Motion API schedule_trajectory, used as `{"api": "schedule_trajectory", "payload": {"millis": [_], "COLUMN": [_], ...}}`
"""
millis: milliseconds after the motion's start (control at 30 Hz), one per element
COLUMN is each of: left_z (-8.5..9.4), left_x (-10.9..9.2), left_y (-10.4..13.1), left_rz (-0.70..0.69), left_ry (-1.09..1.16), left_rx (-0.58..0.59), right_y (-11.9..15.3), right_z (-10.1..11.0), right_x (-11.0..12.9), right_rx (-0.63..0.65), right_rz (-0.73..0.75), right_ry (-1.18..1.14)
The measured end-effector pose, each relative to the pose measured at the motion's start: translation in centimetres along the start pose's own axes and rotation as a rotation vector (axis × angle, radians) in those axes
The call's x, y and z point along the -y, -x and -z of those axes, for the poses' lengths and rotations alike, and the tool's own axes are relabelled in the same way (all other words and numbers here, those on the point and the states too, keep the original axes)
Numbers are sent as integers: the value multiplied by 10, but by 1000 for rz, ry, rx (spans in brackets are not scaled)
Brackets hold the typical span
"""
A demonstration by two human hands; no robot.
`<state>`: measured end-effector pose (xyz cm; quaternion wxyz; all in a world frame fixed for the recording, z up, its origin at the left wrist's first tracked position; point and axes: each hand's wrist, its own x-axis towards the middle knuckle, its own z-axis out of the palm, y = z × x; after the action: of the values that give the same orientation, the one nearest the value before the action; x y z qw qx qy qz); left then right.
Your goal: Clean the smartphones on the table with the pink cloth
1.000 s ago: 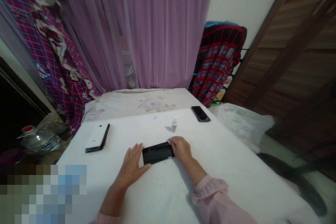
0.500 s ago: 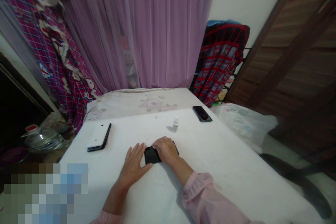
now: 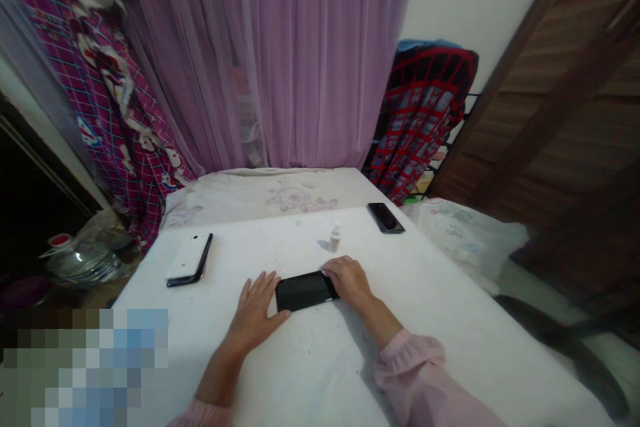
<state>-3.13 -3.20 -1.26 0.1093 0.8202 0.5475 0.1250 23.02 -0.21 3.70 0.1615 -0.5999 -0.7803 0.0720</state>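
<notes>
A black smartphone (image 3: 304, 292) lies flat, its dark screen facing up, on the white-covered table. My left hand (image 3: 256, 307) holds its left end, thumb at the near corner and the other fingers spread by the far corner. Over the right end rests my right hand (image 3: 347, 280), fingers curled down and pressed together at the screen's edge. Whatever is beneath those fingertips is too hidden to make out. Just beyond this hand stands a small clear bottle with a white top (image 3: 335, 238).
Stacked phones, a white one (image 3: 189, 257) uppermost, lie at the left edge of the table. Another dark phone (image 3: 385, 217) is at the far right edge. A plastic bag (image 3: 465, 233) sits right of the table. A large water bottle (image 3: 83, 260) stands low at left.
My right hand has slid rightward across the screen from the phone's middle to its right end, uncovering more of the screen. My left hand and the phone have stayed in place.
</notes>
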Motion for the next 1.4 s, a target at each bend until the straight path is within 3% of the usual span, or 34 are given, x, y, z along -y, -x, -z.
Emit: {"api": "schedule_trajectory", "payload": {"millis": [100,433,533,767,867,1200,1400], "left_z": [2,-5,-4,-2,-2,-8,-8], "left_x": [0,0,0,-2,-1,1,-1], "left_y": [-1,-2,-2,-2,-2,-4,-4], "left_rz": [7,25,37,62,60,64,75], "left_ry": [-2,-41,-39,8,27,54,57], "left_rx": [33,-14,-11,-32,-50,-101,-121], "right_y": [-2,-13,-13,-11,-15,-30,-24], "right_z": [-2,-28,-25,-13,-13,-30,-30], "right_x": [4,56,54,19,18,78,86], "right_rx": [9,60,63,54,87,145,112], "right_rz": [17,178,189,125,159,273,245], "right_ry": [0,-50,-67,-115,-143,-90,-80]}}
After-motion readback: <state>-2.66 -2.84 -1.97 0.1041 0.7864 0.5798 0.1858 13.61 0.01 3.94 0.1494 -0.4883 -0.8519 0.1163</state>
